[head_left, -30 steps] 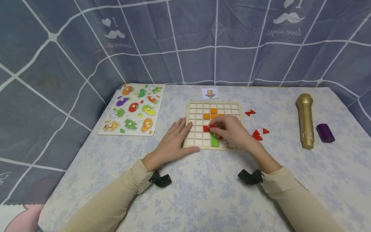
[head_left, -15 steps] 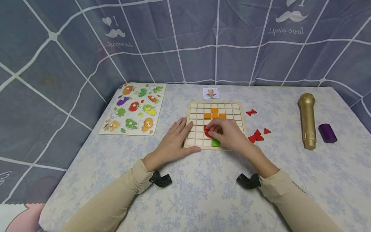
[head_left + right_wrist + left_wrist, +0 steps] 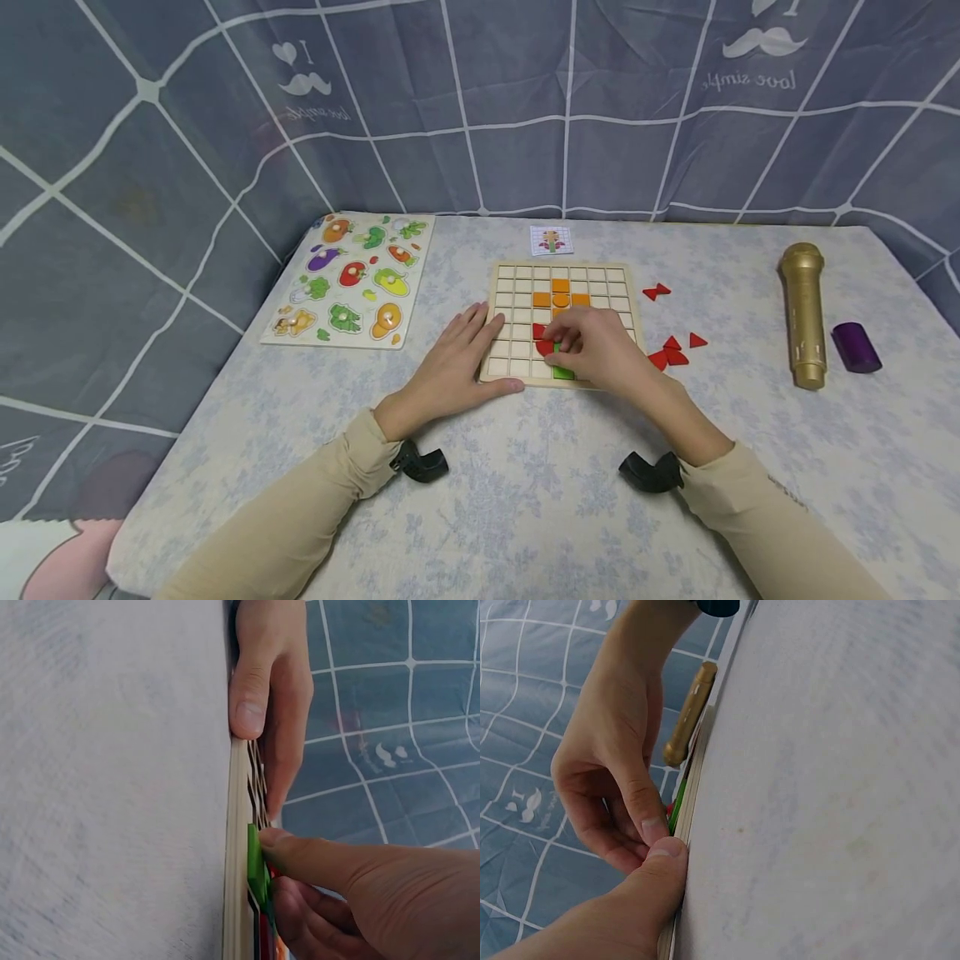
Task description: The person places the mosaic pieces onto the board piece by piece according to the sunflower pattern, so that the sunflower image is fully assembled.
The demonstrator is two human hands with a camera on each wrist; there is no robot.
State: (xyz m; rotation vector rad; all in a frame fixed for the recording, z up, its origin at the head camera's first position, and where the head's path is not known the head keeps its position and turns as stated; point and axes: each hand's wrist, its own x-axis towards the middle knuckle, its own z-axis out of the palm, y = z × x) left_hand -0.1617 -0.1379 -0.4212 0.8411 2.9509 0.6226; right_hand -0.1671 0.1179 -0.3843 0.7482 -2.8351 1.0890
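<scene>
My right hand [image 3: 600,346] is over the lower middle of a wooden grid board [image 3: 512,367], its thumb and index finger pinching a red curved tile [image 3: 543,347]. In the right wrist view, a bit of red shows between thumb and fingers, beside a green tile [image 3: 257,862]. Another red tile [image 3: 538,332] sits just above the pinched one. Orange tiles [image 3: 542,299] form a group higher on the grid. My left hand [image 3: 450,367] rests along the board's left edge, fingers extended, thumb at the front left corner. The right hand hides several grid cells.
Loose red triangles [image 3: 697,341] lie right of the board. A small pattern card [image 3: 551,241] is behind it. On the left lies a vegetable puzzle board [image 3: 345,279]. A gold microphone-shaped object [image 3: 805,317] and a purple cylinder [image 3: 857,347] are at the right.
My right hand has shifted slightly down the board, bringing the red tile to the cell below the other red one. My left hand stays on the board's edge.
</scene>
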